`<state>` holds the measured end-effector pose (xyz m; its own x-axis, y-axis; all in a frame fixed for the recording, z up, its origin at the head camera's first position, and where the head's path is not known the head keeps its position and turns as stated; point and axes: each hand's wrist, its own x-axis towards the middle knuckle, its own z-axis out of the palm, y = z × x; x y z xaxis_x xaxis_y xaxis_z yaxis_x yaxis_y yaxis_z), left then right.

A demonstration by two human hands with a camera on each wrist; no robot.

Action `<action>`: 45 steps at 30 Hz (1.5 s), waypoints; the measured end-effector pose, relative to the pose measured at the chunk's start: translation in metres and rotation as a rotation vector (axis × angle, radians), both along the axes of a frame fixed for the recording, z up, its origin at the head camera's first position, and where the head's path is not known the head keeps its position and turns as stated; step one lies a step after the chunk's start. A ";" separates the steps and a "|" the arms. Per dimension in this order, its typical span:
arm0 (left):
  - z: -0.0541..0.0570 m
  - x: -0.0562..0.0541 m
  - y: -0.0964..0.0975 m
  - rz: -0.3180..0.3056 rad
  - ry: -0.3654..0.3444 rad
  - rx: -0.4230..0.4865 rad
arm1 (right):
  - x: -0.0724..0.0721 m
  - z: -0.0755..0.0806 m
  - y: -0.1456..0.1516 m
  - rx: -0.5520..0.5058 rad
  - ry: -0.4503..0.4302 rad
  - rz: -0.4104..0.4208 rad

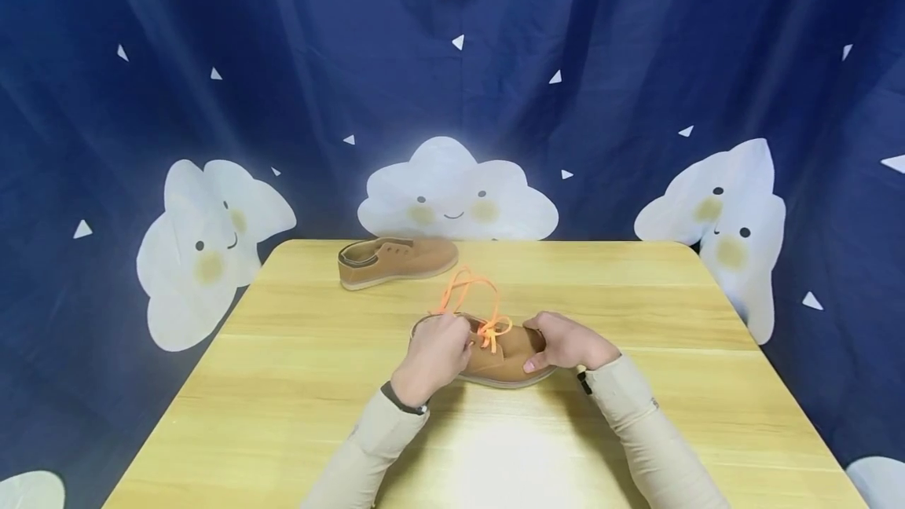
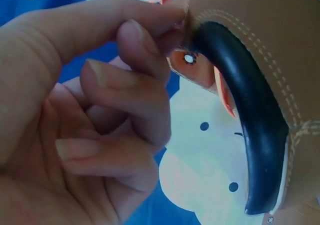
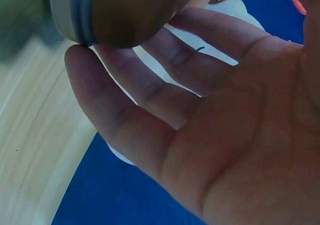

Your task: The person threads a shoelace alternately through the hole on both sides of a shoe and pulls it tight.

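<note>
A brown low-cut shoe (image 1: 488, 371) with a pale sole sits between both hands, toe to the right. An orange shoelace (image 1: 489, 330) is in its eyelets, with a bow-like loop and a long loop over the far side. My left hand (image 1: 437, 352) pinches the edge of the upper beside the opening; the other fingers curl inward. In the left wrist view the dark padded collar (image 2: 245, 95) and white stitching show. My right hand (image 1: 569, 342) holds the toe, thumb on the near side and fingers on the far side. The toe (image 3: 135, 15) meets the fingertips in the right wrist view.
A second brown shoe (image 1: 403, 259), with no lace seen in its eyelets, lies near the back left edge of the light wooden table (image 1: 283, 383). Behind and along both sides hangs a blue curtain (image 1: 459, 85) with white clouds and triangles.
</note>
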<state>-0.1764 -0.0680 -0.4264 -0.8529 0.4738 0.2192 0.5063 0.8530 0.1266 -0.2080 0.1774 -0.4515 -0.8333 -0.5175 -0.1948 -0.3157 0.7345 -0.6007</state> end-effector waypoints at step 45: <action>-0.041 0.034 -0.114 -0.091 -0.773 0.080 | -0.001 -0.001 0.001 0.000 0.021 -0.030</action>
<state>-0.1423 -0.1818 -0.4669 -0.7362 0.5568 -0.3846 0.3167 0.7858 0.5313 -0.2087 0.1787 -0.4523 -0.8525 -0.4919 -0.1771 -0.3056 0.7437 -0.5946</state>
